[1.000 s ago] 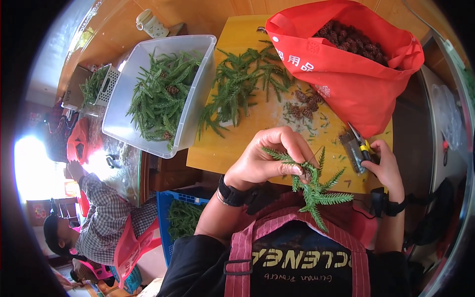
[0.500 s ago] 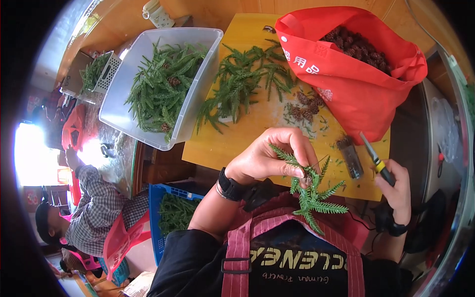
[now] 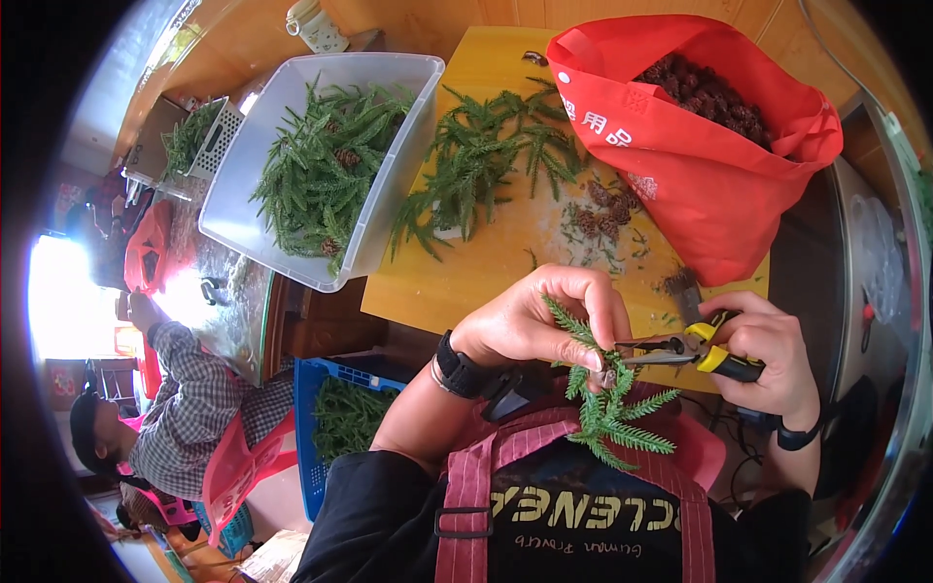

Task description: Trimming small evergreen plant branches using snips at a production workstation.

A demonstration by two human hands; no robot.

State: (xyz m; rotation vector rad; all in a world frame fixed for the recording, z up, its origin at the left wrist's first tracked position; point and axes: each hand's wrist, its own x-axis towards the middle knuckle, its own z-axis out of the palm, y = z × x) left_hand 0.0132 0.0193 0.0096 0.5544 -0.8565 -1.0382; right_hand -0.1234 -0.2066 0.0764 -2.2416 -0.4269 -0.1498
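Observation:
My left hand (image 3: 539,321) pinches a green fir sprig (image 3: 607,403) by its stem, holding it over my apron. My right hand (image 3: 768,355) grips yellow-and-black handled pliers (image 3: 680,350), whose jaws point left and meet the sprig's stem just below my left fingers. Cut sprigs (image 3: 486,155) lie in a loose pile on the yellow tabletop (image 3: 486,272) ahead of my hands.
A clear plastic bin (image 3: 384,209) of fir sprigs stands at the left. A red bag (image 3: 700,165) of brown cones sits at the right, loose cones (image 3: 598,209) beside it. A blue crate (image 3: 316,428) of greens stands below the table, next to a seated person (image 3: 185,418).
My right hand has swung the pliers left from the table's edge to the sprig's stem. My left hand has kept holding the sprig, tilted slightly.

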